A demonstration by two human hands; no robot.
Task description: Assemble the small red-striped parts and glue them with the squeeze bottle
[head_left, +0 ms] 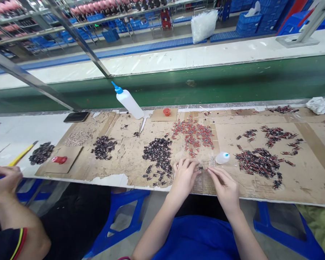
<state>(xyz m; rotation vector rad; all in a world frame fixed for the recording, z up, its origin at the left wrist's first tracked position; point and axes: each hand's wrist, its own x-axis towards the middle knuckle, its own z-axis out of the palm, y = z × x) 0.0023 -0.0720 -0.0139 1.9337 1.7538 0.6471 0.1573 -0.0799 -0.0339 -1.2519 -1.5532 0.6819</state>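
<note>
My left hand (pixel 184 177) is closed in a pinch on a small black part (pixel 200 167) just above the cardboard. My right hand (pixel 226 186) faces it, thumb and forefinger pressed together; whatever they hold is too small to make out. Left of my left hand is a pile of small black parts (pixel 158 153). Beyond my hands lie many small red-and-black parts (pixel 191 131). Close to my right hand, a small white bottle with a blue tip (pixel 222 157) lies on its side. Further right is a heap of red-and-black pieces joined together (pixel 257 163).
Cardboard (pixel 311 173) covers the bench. A tall white bottle (pixel 130 103) leans at the back, near a red cup (pixel 167 112). At left are a phone (pixel 76 117), a yellow knife (pixel 23 153), more black piles and a co-worker's hands (pixel 4 182). A green-sided ledge (pixel 178 90) runs behind.
</note>
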